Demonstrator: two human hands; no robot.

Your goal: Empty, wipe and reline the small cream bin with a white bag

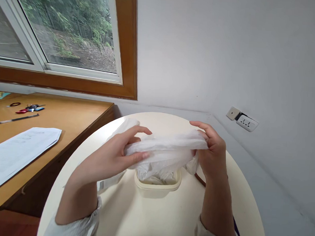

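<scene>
A thin white plastic bag (pixel 166 149) stretches between my two hands, gathered into a loose band. My left hand (pixel 119 153) pinches its left end, thumb in front and index finger lifted off. At the other end, my right hand (pixel 211 147) grips the bag, with its index finger pointing out to the left. Below them stands a small cream-coloured bin (pixel 156 190) on the round table. The lower part of the bag hangs into the bin's opening, and its inside is mostly hidden.
More white plastic (pixel 112 181) lies on the round white table (pixel 155 222), left of the bin. A brown strap-like thing (pixel 200 179) shows near my right wrist. On the wooden desk (pixel 74 108) at left are papers (pixel 22 155), a pen (pixel 17 119) and keys (pixel 32 108).
</scene>
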